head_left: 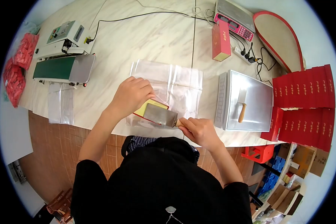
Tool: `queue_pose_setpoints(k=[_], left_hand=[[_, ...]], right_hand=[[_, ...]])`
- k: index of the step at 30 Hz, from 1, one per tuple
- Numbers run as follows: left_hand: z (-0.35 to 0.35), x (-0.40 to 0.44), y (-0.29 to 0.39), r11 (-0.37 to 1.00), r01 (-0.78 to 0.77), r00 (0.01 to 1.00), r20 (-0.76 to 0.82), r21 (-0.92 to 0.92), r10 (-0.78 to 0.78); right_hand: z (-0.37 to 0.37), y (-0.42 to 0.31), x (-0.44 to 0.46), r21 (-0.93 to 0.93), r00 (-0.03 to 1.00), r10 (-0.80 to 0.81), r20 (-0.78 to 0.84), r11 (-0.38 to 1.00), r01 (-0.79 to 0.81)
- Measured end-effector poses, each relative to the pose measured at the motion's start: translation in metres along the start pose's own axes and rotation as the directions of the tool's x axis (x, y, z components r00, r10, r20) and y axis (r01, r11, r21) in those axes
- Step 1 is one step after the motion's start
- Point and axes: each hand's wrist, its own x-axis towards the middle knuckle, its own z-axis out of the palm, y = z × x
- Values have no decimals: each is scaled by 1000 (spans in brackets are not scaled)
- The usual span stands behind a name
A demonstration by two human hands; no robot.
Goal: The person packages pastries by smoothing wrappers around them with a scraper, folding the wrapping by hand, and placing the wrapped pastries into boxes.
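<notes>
A scraper (159, 114) with a wide metal blade and a wooden handle is in my right hand (201, 132), whose fingers wrap the handle. Its blade lies over a yellow-faced box (141, 110) with red edges, covering much of it. My left hand (132, 94) is at the box's upper left side with fingers curled together; what they pinch, box edge or film, is hidden. Sheets of clear plastic film (186, 84) spread out beyond the box and partly under it.
A second scraper (242, 112) rests on a metal box-shaped unit (263, 98) at right. Stacked red boxes (306, 89) stand beyond it. A red box (221, 41), a scale (233, 24) and a power strip (242, 55) sit at the back. A machine with a green belt (56, 69) stands left.
</notes>
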Motion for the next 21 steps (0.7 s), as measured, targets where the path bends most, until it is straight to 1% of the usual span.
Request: queue_pose_setpoints(k=[1,3,4,6,7,9,10,12,13,15,19,21], left_hand=[[-4,1,2,1000,1,1000,1,2,-1],[-10,0,7,997,31,1000,-2,-72,-31],[-10,-1,8,997,32,999,1,-71,-32],[-9,-5,12,996,-42,999,26,-84,44],[-8,-7,13,996,-43,999,29,-83,45],[-5,-13,16,985,-58,993,88,-162,73],[-3,-16,17,985,-58,993,88,-162,73],[-1,-21,19,983,-93,980,163,-157,118],[-1,-23,19,983,-93,979,163,-157,119],[0,-26,19,989,-97,967,225,-114,121],[1,-30,18,991,-101,972,202,-93,118],[0,-31,17,989,-134,976,163,-64,142]], right_hand=[[1,1,0,2,1000,-1,-1,1000,1],[5,6,-2,5,999,40,-34,999,-40],[5,7,-1,9,999,40,-35,999,-40],[5,10,0,-14,998,41,-47,999,-42],[5,10,0,-13,998,43,-49,999,-43],[4,9,0,-11,998,40,-49,999,-41],[4,8,0,-10,998,41,-49,999,-41],[4,6,0,3,997,63,-51,998,-63],[4,5,-1,3,997,64,-52,998,-63],[5,2,-2,-21,995,68,-67,997,-69],[5,-2,-3,-38,995,74,-71,996,-77],[6,-2,-3,-56,995,59,-75,996,-64]])
